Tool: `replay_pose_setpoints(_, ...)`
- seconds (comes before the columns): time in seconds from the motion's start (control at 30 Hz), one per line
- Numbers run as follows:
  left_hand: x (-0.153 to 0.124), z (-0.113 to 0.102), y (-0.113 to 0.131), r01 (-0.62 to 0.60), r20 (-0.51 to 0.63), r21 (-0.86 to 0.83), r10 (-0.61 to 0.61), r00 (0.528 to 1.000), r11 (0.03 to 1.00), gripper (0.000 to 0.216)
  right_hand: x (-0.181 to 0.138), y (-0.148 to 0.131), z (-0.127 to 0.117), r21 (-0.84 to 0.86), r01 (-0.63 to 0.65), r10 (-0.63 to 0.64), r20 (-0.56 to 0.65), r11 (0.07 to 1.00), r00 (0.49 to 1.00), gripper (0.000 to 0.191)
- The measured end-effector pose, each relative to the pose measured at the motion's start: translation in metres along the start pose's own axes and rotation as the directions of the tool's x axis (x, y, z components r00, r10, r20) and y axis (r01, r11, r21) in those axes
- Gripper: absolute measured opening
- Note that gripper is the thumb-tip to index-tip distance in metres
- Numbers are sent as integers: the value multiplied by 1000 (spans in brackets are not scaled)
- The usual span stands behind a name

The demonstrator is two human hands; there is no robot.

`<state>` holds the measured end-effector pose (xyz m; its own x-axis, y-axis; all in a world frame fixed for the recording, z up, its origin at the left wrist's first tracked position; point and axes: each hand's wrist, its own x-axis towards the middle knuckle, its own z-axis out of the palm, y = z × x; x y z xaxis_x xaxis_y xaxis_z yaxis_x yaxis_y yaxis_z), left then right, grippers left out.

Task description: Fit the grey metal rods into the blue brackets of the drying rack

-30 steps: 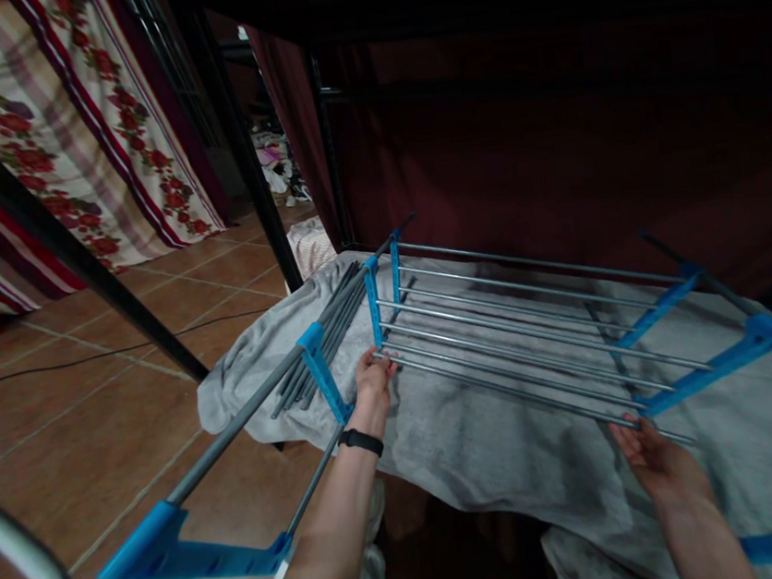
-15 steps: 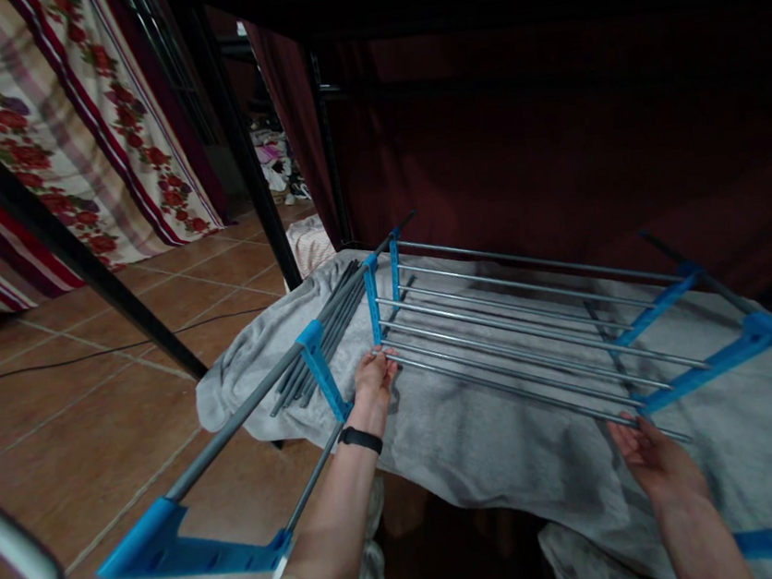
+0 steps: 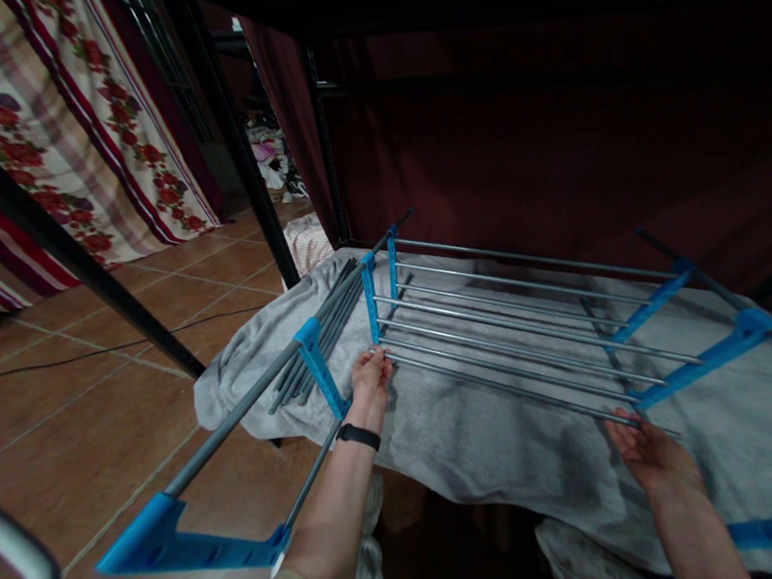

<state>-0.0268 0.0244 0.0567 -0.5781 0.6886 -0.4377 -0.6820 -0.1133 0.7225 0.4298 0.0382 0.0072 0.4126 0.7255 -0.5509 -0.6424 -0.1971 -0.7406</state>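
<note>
A thin grey metal rod [image 3: 501, 386] lies across both my hands, at the near side of a partly assembled rack. My left hand [image 3: 371, 373] has its fingers closed around the rod's left end, close under an upright blue plastic bracket [image 3: 371, 300]. Toward the rod's right end, my right hand [image 3: 645, 446] grips it from below, beside a slanting blue bracket [image 3: 705, 365]. Several metal rods run between the left and right brackets. Another blue bracket [image 3: 322, 371] hangs on the grey side pole [image 3: 246, 403], left of my left wrist.
A bundle of loose grey rods [image 3: 326, 343] rests on the grey blanket [image 3: 446, 450] under the rack. Black bed posts [image 3: 249, 156] stand at the left, with a dark red curtain [image 3: 484, 167] behind. A black cable [image 3: 121, 349] crosses the tiled floor [image 3: 123, 431].
Both hands keep their hold on the rod, with almost no movement. The whole view has shifted very slightly.
</note>
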Motion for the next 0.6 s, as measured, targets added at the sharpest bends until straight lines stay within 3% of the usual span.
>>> replay_pose_setpoints(0.23,1,1,0,15,-10,-9,-15,1000,1000,11,0,1,-1,4,-14,14,-2,1000,1000,21)
replay_pose_setpoints(0.6,2,1,4,61,-15,-11,-61,998,998,19,3,-1,-5,36,-72,73,-18,997,997,30)
